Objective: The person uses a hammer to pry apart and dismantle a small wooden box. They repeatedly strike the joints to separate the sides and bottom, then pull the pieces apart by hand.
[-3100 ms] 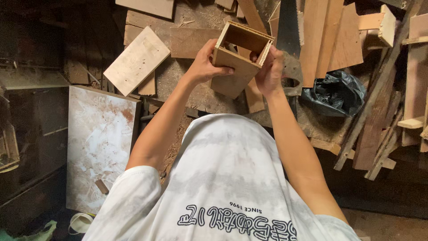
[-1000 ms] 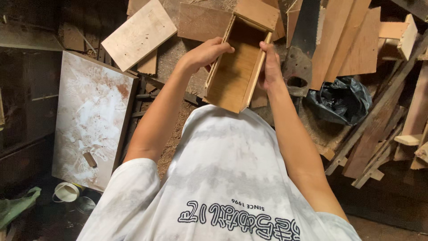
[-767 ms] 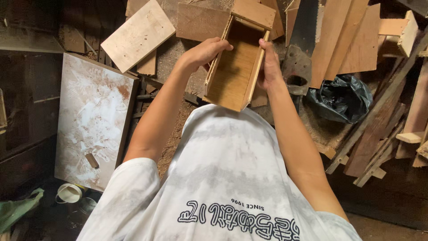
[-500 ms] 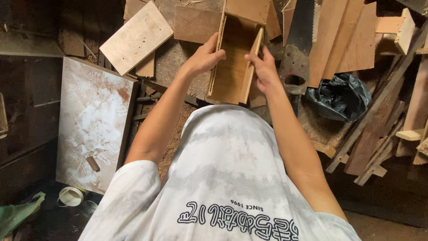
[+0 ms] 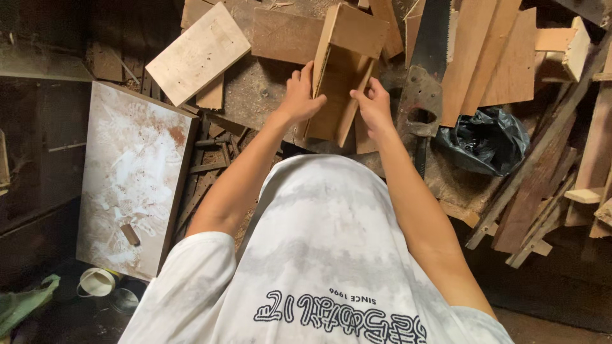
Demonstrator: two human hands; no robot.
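An open wooden box (image 5: 344, 70) made of thin light boards is held up in front of me, over a dusty work surface. My left hand (image 5: 301, 95) grips its left wall, fingers curled over the edge. My right hand (image 5: 373, 105) holds the right wall near the lower end. The box's open side is turned towards the left, and its outer panel faces up at the far end. My arms reach forward over my white patterned shirt.
A hand saw (image 5: 424, 70) lies just right of the box. Loose boards (image 5: 197, 51) and planks (image 5: 484, 57) lie about. A black plastic bag (image 5: 488, 137) sits at right. At left are a dusty white panel (image 5: 131, 178) and a small cup (image 5: 95, 281).
The box has been turned in my hands: its open inside faced me before, and now it is rolled more on edge. Both hands have shifted along its walls.
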